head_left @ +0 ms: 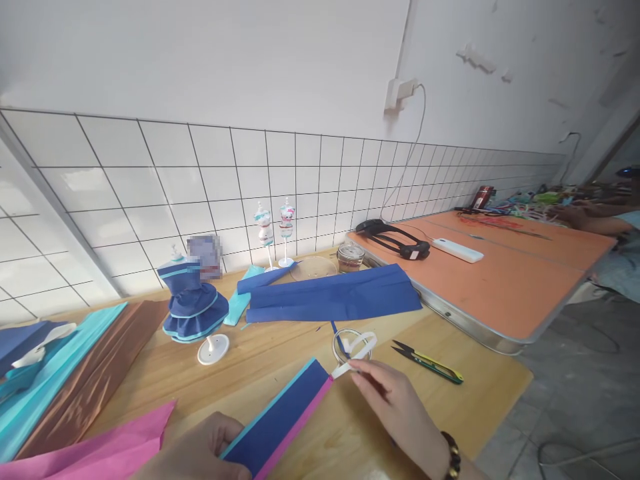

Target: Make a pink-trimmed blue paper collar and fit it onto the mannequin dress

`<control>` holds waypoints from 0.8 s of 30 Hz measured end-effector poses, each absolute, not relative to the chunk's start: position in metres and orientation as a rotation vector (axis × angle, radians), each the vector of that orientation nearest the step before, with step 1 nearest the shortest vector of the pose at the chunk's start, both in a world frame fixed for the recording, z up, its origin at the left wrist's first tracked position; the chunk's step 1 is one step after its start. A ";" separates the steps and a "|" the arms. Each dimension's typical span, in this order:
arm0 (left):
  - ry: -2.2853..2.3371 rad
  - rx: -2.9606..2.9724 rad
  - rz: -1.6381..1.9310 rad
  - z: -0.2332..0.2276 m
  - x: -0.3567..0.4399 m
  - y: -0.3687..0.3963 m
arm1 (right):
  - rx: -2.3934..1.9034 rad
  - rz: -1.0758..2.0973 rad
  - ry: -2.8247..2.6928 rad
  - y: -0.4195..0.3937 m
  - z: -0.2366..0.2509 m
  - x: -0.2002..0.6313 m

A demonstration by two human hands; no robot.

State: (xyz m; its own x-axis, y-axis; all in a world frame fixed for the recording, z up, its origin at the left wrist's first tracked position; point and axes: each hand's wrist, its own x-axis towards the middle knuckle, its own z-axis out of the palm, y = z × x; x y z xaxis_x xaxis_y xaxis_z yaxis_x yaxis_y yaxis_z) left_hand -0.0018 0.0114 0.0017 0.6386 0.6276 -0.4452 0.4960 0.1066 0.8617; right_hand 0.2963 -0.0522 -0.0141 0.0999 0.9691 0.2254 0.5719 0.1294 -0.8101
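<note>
Head view: we look down at a wooden table (280, 373). Our left hand (200, 453) is at the bottom edge. It pinches the near end of a long folded paper strip (285, 417), with the thumb on top. The strip is dark blue in the middle, light blue on one edge and pink on the other. It runs up and to the right, away from the left hand, and its far end lies just beside our right hand (400, 407). The right hand's fingers are pressed together on a white tape strip (353, 357), right at the far end of the paper. The tape curls up into a loop over a clear tape ring (349, 343). To the right of the ring lie small snips (430, 362) with a yellow and green handle, apart from the hand. Farther back lies a big blue sheet (340, 297). To its left stands a little doll dress (193, 303) made of blue paper, with a white round stand (213, 349) near it. Pink paper (110, 450) lies at the bottom left, next to the left hand.
</note>
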 end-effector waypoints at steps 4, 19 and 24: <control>0.947 1.528 0.075 0.000 -0.002 0.012 | -1.469 0.277 -1.933 -0.045 -0.014 0.280; 0.967 1.585 0.048 -0.003 -0.009 0.014 | -1.625 0.237 -1.871 -0.011 -0.029 0.303; 0.999 1.615 0.010 -0.002 -0.009 0.015 | -1.534 0.051 -1.943 -0.024 -0.021 0.298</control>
